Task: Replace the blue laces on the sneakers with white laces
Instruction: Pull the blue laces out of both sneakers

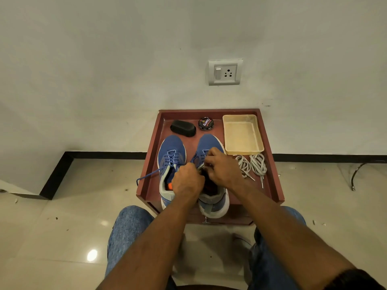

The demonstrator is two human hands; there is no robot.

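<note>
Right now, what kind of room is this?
Probably a room in a home: a white plastered wall with a grey switch-and-socket plate, a glossy cream tiled floor, and a small reddish-brown wooden table.

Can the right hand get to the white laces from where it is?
Probably yes. The right hand is busy at the right sneaker, and the white laces lie just beside it on the table, with nothing between them. It would first have to let go of the shoe.

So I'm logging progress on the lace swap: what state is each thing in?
Left sneaker: blue lace in, untied.
Right sneaker: both hands at its laces.
Left hand: curled at the lacing.
Right hand: pinching there.
White laces: bundled, untouched.
Tray: empty.
Polish tin: closed.
</note>
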